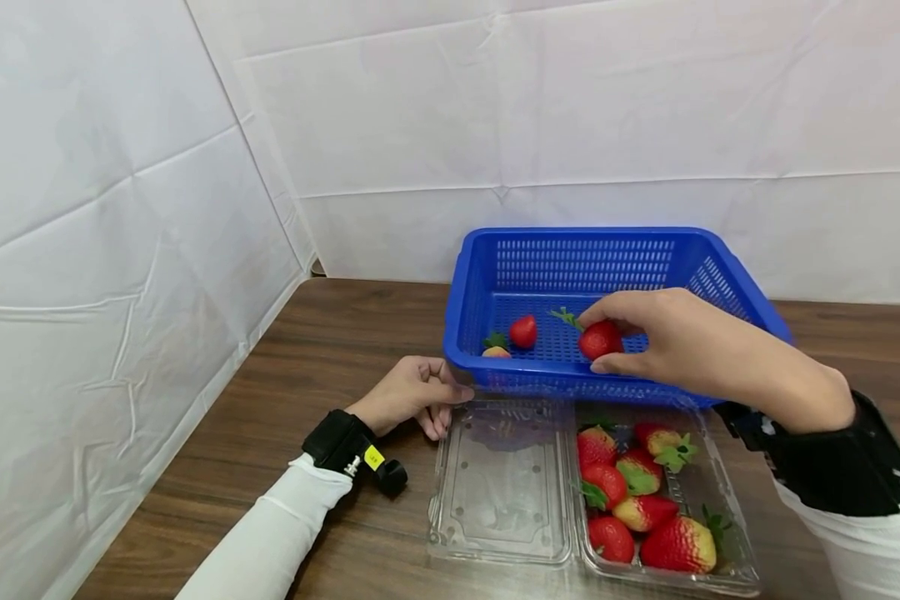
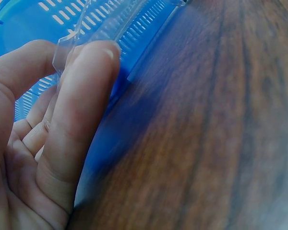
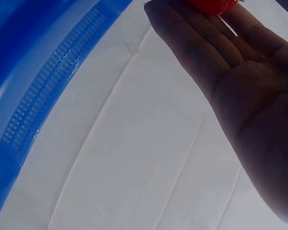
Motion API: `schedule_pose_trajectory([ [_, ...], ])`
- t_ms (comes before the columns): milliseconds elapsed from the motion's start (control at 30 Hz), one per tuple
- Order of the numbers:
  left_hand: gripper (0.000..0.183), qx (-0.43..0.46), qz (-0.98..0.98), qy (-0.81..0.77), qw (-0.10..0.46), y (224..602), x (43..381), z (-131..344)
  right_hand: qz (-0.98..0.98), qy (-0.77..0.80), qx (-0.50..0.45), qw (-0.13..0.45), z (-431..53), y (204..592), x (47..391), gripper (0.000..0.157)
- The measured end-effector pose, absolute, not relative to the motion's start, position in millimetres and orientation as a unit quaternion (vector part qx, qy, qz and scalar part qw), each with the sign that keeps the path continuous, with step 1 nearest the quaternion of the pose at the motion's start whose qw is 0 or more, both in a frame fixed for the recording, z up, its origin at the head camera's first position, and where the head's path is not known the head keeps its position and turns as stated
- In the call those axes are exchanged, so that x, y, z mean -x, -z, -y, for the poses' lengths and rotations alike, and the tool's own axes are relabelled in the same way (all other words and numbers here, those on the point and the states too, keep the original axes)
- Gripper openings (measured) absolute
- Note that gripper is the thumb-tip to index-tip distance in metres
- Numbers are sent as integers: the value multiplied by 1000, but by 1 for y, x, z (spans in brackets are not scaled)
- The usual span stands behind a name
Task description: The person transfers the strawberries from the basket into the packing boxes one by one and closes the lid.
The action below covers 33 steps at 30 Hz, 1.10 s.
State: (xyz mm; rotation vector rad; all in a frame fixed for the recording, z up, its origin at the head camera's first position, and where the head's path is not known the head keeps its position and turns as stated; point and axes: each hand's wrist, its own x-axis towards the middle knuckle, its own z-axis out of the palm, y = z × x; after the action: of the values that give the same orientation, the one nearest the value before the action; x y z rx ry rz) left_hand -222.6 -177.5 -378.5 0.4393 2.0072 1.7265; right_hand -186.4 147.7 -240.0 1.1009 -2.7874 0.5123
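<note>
My right hand (image 1: pixel 667 337) pinches a strawberry (image 1: pixel 601 340) with a green leafy top between thumb and fingers, over the front part of the blue basket (image 1: pixel 592 367). In the right wrist view the red strawberry (image 3: pixel 213 4) shows only at the top edge, by the fingers. My left hand (image 1: pixel 412 392) pinches the back left corner of the clear plastic box's lid (image 1: pixel 506 492), which lies folded out flat. Joined to it on the right is the box's tray (image 1: pixel 731 542), holding several strawberries (image 1: pixel 645 510).
Inside the basket, at its left, lie a red strawberry (image 1: pixel 523 332) and a pale one (image 1: pixel 497 351), partly hidden by the front wall. Everything stands on a brown wooden table (image 1: pixel 270 400). White cloth (image 1: pixel 390 125) hangs behind and on the left.
</note>
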Motion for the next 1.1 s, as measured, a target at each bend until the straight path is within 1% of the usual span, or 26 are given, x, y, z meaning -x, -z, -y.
schedule_pose_trajectory([
  [333,27,-165,-729,-626,222,378,223,177,913,-146,-374,69,-153,241,176,40],
  [767,27,-160,-728,-627,228,381,225,176,913,-136,-379,59,-168,251,158,46],
  [967,27,-162,-729,-626,225,381,225,177,907,-135,-390,81,-173,252,153,46],
  [1100,27,-161,-730,-624,225,380,225,178,905,-129,-396,85,-173,250,153,47],
])
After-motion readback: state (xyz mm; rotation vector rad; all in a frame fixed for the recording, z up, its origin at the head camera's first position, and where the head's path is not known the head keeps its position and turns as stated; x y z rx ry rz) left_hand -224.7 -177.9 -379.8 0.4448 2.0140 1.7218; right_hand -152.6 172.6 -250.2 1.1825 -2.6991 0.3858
